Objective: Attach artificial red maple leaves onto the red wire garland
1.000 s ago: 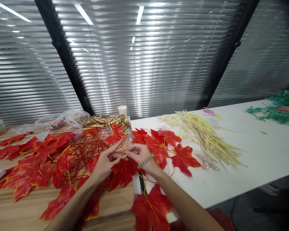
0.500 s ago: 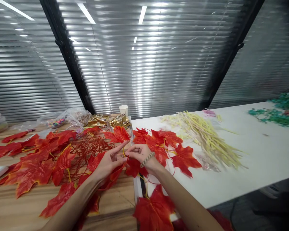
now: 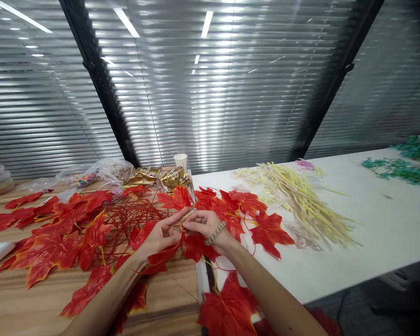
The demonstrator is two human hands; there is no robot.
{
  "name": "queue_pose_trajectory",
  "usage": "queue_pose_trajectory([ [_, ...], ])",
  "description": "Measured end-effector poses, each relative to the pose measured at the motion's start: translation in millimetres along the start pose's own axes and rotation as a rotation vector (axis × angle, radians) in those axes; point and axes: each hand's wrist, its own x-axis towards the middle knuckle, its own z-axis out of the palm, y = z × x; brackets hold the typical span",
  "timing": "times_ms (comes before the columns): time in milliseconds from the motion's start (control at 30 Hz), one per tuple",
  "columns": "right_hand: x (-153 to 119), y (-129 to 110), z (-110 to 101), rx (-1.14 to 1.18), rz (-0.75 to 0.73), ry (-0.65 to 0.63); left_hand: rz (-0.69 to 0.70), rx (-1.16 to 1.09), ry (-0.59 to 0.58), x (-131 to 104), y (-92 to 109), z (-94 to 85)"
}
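My left hand and my right hand meet above the seam between two tables. Their fingertips pinch the thin yellow stem of a red artificial maple leaf, which stands up just beyond my fingers. A beaded bracelet circles my right wrist. More red leaves hang close under both hands, joined by thin red cord. Behind my left hand lies a tangled heap of red cord. Exactly how stem and cord meet between the fingertips is hidden.
Red maple leaves cover much of the wooden table. Gold wrappers and a paper cup stand behind. Yellow strands lie on the white table; green foliage is at far right, near another person's hand.
The upright leaf has shifted slightly right, nearer my right fingertips. My left fingers have curled in a little around the stem, and both hands stay together.
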Motion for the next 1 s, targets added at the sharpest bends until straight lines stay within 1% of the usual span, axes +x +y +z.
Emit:
queue_pose_trajectory([
  [200,-1,-2,2,-0.029,-0.022,0.002,-0.026,0.014,0.000,-1,4,-0.9],
  [333,-1,-2,2,-0.059,-0.033,-0.011,-0.031,0.010,0.001,-2,8,2.8],
  [533,-2,-4,1,-0.036,-0.059,-0.020,0.005,-0.095,-0.016,-4,10,9.1],
  [867,-2,-4,3,-0.077,-0.022,0.002,-0.007,-0.098,0.008,-6,12,12.8],
  [1000,-2,-2,3,-0.034,-0.026,0.006,-0.029,-0.088,0.003,-7,13,13.5],
])
